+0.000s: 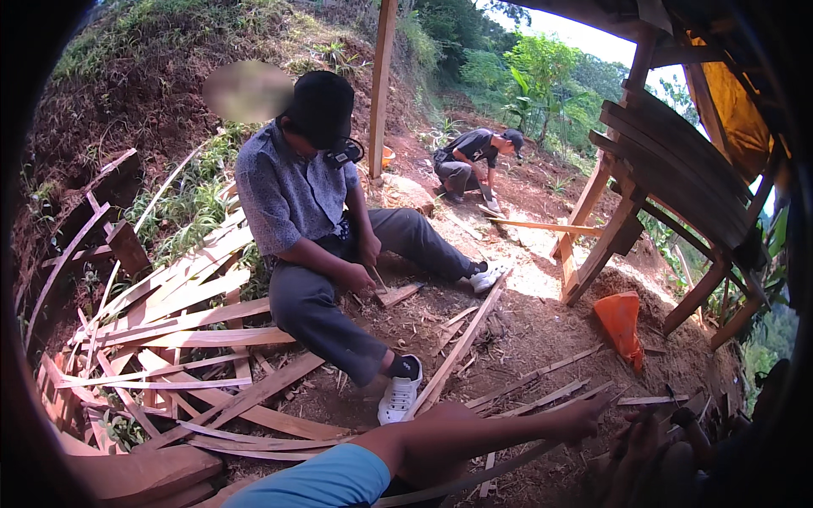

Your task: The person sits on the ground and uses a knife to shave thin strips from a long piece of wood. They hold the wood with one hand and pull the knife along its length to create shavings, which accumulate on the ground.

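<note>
My left arm, in a light blue sleeve, reaches across the bottom toward the lower right. My left hand (583, 418) is closed at the end of a long thin wooden slat (500, 470), which runs under the forearm. In deep shadow beside it is a dark hand shape (637, 442), seemingly my right hand; its fingers and anything in them are too dark to make out. A dark, narrow tool-like shape (693, 433) stands just right of it. Several loose wooden strips (550, 396) lie on the soil beyond my left hand.
A seated person (301, 199) works a wood piece (398, 294) with a small tool. Split slats (195, 326) are heaped at left. Another person (470, 161) crouches farther back. An orange plastic object (621, 326) lies near a timber frame (605, 229) holding curved dark boards (690, 165).
</note>
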The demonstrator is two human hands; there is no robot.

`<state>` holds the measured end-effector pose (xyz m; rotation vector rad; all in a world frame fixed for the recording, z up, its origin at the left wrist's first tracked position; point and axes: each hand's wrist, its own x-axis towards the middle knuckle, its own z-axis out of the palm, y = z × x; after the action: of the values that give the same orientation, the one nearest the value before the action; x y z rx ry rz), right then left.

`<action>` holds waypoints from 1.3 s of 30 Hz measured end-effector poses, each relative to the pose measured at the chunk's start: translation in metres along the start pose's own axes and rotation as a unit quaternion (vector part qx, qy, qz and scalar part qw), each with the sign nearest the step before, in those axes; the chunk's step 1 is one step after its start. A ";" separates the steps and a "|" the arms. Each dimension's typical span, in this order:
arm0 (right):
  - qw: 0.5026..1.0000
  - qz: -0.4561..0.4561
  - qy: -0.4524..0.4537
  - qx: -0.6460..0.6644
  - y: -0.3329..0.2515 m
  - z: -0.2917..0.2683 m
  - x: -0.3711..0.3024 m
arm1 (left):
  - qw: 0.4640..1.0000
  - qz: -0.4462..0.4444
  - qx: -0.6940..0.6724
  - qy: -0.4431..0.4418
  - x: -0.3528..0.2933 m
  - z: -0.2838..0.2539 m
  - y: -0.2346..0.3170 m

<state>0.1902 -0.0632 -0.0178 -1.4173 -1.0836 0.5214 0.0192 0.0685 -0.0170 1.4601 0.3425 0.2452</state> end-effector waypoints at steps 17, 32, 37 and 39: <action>0.933 -0.103 0.050 -0.342 0.009 -0.019 -0.027 | 0.934 -0.007 -0.308 -0.178 0.024 0.020 -0.024; 0.954 -0.060 0.081 -0.283 -0.020 0.062 -0.015 | 0.970 -0.024 -0.241 -0.006 -0.013 -0.010 -0.016; 0.938 -0.167 0.018 -0.303 -0.027 0.070 -0.002 | 0.967 -0.101 -0.220 0.074 -0.028 -0.002 -0.004; 0.941 -0.150 0.028 -0.302 -0.022 0.059 -0.009 | 0.959 -0.107 -0.238 0.107 -0.022 0.005 -0.002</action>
<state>0.1299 -0.0437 -0.0104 -1.7285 -1.4568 -0.0904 0.0009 0.0554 -0.0172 0.9148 0.5714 0.2873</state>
